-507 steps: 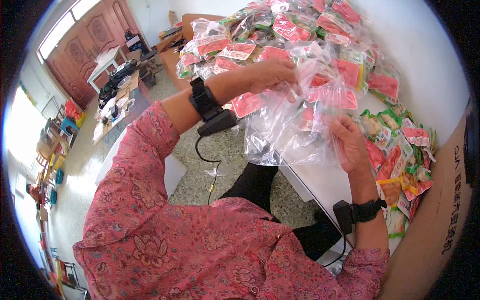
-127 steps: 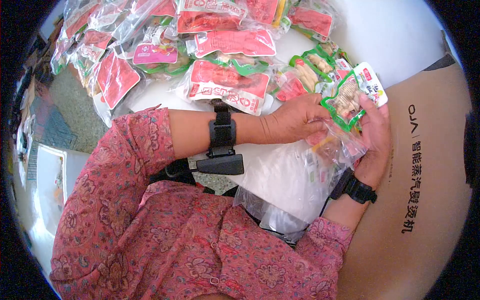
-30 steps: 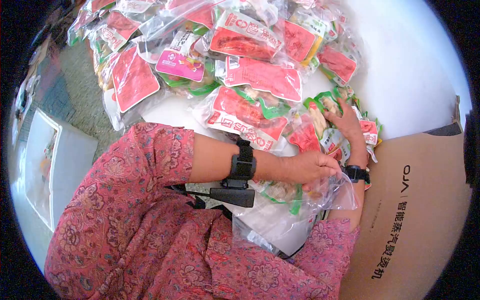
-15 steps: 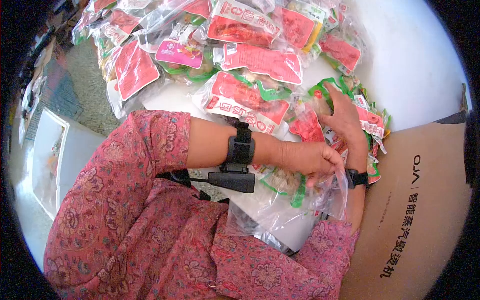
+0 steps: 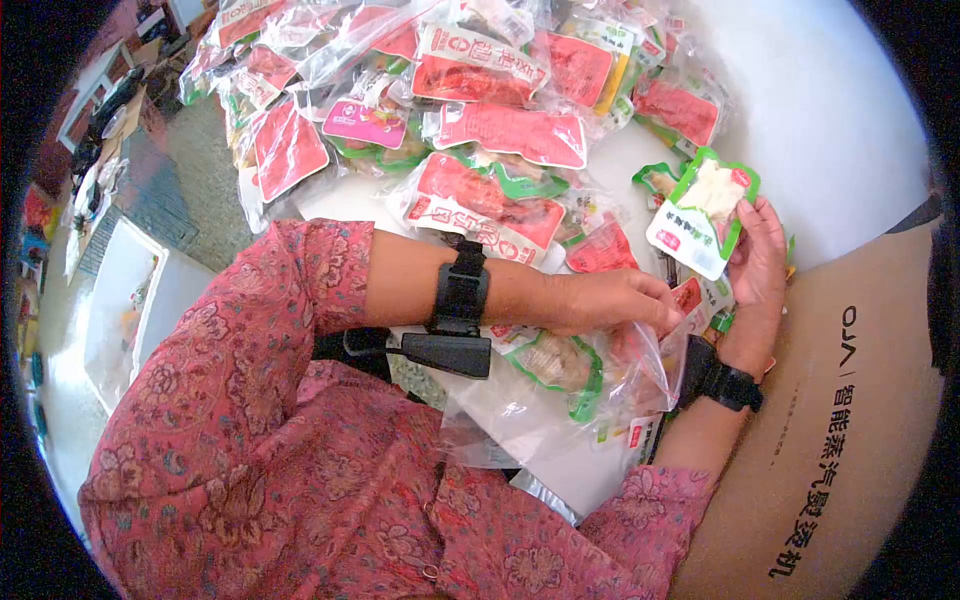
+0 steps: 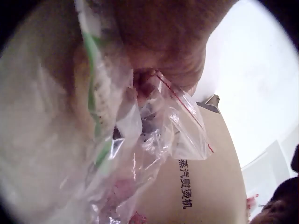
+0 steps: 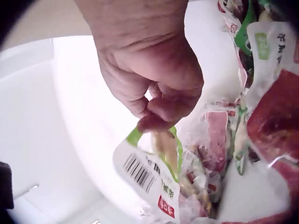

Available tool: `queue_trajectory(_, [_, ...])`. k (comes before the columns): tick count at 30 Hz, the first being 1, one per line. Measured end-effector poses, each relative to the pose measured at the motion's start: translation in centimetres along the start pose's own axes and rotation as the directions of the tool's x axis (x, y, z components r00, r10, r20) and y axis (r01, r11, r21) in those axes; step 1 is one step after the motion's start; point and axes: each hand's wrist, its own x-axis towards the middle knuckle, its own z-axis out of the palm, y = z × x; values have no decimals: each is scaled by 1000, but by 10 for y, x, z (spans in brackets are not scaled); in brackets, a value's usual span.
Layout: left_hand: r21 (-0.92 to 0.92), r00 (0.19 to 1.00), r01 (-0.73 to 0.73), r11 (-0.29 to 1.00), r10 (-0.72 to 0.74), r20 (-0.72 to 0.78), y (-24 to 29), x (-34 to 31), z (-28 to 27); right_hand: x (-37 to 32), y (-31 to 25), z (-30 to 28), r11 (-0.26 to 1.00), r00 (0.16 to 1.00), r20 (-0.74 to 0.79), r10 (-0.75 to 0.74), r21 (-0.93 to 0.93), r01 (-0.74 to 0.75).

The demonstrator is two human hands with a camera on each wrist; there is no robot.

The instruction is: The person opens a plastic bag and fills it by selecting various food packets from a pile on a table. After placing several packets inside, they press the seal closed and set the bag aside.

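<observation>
My left hand (image 5: pixel 615 303) grips the mouth of a clear zip bag (image 5: pixel 640 375), which hangs over the table edge. A green-edged snack packet (image 5: pixel 560 362) shows inside the bag. The left wrist view has the red zip line of the bag (image 6: pixel 184 105) under the fingers. My right hand (image 5: pixel 757 255) pinches a small white-and-green snack packet (image 5: pixel 708 205) by its edge, raised to the right of the bag. In the right wrist view a barcode faces out on this packet (image 7: pixel 149 175), held between thumb and fingers (image 7: pixel 159 116).
Filled clear bags of red-labelled packets (image 5: pixel 480 190) are heaped across the back of the white table (image 5: pixel 545 455). Loose packets (image 5: pixel 655 180) lie near the right hand. A large cardboard box (image 5: pixel 815 430) stands at the right. A white foam box (image 5: pixel 130 300) is at the left.
My right hand has gone from reaching into the loose packets to holding up a white-and-green packet, drawn back toward the bag. My left hand keeps its grip on the bag's mouth.
</observation>
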Motion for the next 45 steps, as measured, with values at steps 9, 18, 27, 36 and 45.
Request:
queue_trajectory(9, [201, 783, -487, 850, 527, -330, 58, -18, 27, -23, -24, 51, 969, 933, 309, -184, 215, 120])
queue_trajectory(18, [297, 532, -641, 708, 689, -493, 79, -22, 18, -31, -23, 57, 989, 863, 483, -150, 66, 135])
queue_trajectory(27, [284, 815, -375, 882, 460, -352, 77, 5, -29, -28, -43, 24, 994, 958, 273, -82, -47, 99])
queue_trajectory(36, [129, 864, -250, 960, 281, -417, 50, 17, -34, -23, -20, 40, 996, 858, 512, 35, -92, 14])
queue_trajectory(45, [250, 834, -283, 926, 367, -413, 37, 13, -31, -17, -19, 26, 999, 969, 245, 39, 11, -42])
